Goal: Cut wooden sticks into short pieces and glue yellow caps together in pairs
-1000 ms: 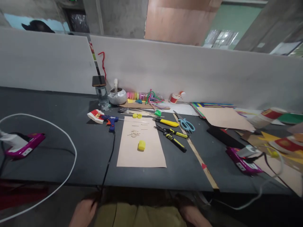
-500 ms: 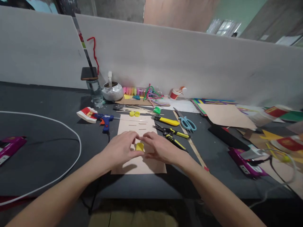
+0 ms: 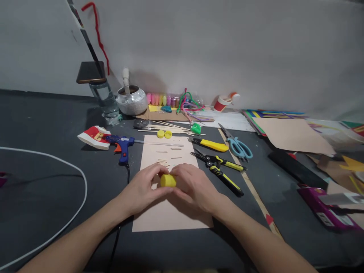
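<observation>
Between my two hands, above a pale paper sheet (image 3: 170, 218), is a yellow cylinder-shaped piece (image 3: 168, 181). The thumb and fingers of my left hand (image 3: 145, 185) close on its left side. My right hand (image 3: 196, 185) grips it from the right, fingers bent over it. Several short thin sticks (image 3: 162, 162) lie on the paper just beyond my fingertips. Two small yellow round pieces (image 3: 164, 134) sit at the sheet's far edge. What the yellow piece is made of I cannot make out.
To the left lies a blue glue gun (image 3: 123, 146) with its cord trailing forward. On the right are a yellow cutter knife (image 3: 212, 145), black-and-yellow pliers (image 3: 220, 167), blue-handled scissors (image 3: 236, 146) and a wooden strip (image 3: 257, 197). A silver pot (image 3: 132, 101) stands behind.
The view has tilted down and come closer to the table. The yellow piece has turned between my hands, so its rounded side shows. Both hands still hold it.
</observation>
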`<state>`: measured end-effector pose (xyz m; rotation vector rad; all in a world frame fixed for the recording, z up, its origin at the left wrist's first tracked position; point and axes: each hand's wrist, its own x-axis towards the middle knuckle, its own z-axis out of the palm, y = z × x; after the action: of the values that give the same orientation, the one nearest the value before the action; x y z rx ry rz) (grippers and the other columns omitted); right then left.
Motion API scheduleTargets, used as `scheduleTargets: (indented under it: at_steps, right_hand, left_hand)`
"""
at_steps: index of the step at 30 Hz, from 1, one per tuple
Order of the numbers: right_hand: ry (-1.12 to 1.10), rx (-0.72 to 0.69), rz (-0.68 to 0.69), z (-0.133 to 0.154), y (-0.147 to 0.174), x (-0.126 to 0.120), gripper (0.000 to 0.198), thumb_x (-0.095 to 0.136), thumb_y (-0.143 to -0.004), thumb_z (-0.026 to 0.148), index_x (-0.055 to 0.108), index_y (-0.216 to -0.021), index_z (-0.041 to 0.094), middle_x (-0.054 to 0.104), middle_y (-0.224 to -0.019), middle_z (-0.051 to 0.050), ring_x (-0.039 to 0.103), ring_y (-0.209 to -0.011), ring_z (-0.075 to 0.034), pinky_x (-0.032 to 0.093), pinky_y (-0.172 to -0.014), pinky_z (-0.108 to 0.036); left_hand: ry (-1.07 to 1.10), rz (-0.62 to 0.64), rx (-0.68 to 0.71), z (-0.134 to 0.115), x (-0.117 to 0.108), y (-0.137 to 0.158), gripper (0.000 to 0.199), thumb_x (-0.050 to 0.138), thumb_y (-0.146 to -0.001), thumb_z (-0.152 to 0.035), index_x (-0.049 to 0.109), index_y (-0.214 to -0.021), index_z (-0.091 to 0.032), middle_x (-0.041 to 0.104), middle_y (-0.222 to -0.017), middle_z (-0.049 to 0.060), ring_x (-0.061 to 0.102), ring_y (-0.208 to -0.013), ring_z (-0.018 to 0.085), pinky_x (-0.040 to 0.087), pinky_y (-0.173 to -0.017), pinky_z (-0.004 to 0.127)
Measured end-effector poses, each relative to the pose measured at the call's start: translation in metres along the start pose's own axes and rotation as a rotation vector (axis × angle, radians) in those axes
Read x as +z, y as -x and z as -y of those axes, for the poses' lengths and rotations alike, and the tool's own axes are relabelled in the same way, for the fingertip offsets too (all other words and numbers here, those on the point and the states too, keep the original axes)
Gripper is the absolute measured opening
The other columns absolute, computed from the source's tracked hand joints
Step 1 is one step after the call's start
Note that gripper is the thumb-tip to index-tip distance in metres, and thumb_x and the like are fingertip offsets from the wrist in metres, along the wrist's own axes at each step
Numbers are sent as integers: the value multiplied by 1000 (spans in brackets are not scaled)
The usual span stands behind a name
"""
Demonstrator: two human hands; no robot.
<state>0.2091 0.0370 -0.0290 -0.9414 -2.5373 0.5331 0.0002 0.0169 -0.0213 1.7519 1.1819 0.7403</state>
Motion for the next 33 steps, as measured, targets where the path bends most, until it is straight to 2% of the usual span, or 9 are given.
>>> scheduleTargets:
  at_steps: [5, 8, 16, 22, 28, 33]
  right_hand:
    - [-56, -50, -62, -2, 3, 8, 20, 57, -97, 32, 51, -112, 20, 69, -100, -9, 65, -88, -22, 51, -75, -33]
    - [-43, -86, -101, -3, 4, 9, 17, 53, -99, 28, 50, -113, 20, 69, -98, -9, 65, -86, -22, 51, -74, -33]
    - [76, -170, -192, -2, 4, 12, 24, 53, -97, 29, 50, -118, 17, 68, -101, -13, 63, -86, -24, 51, -74, -37]
    - [131, -188, -179, -1, 5, 14, 29, 54, -96, 27, 50, -123, 16, 69, -100, -12, 63, -86, -24, 50, -75, -36]
    - [143, -190, -177, -1, 5, 16, 31, 52, -97, 29, 49, -124, 14, 69, -99, -11, 61, -84, -23, 48, -74, -36]
    - [148, -200, -151, 0, 4, 17, 38, 50, -98, 28, 47, -132, 13, 66, -91, -9, 58, -78, -22, 46, -70, -34]
  left_hand:
    - [116, -24, -90, 5, 5, 1, 20, 67, -83, -25, 66, -103, -21, 61, -80, -3, 53, -72, 15, 42, -66, 27]
    - [183, -21, -123, 7, 9, 2, 23, 67, -84, -26, 66, -105, -20, 60, -80, -2, 52, -71, 15, 43, -66, 26]
    - [260, 8, -170, 7, 13, 4, 25, 70, -81, -26, 67, -105, -20, 57, -77, -3, 49, -71, 15, 42, -66, 26]
    - [258, 36, -181, 7, 12, 4, 25, 68, -80, -26, 70, -104, -19, 61, -79, -1, 51, -71, 16, 42, -67, 27]
    - [246, 56, -196, 4, 10, 3, 25, 66, -82, -28, 67, -106, -19, 57, -79, -2, 48, -70, 15, 39, -65, 27]
    - [224, 82, -214, 3, 7, 4, 19, 68, -82, -30, 67, -97, -20, 51, -71, -5, 40, -64, 13, 33, -60, 26]
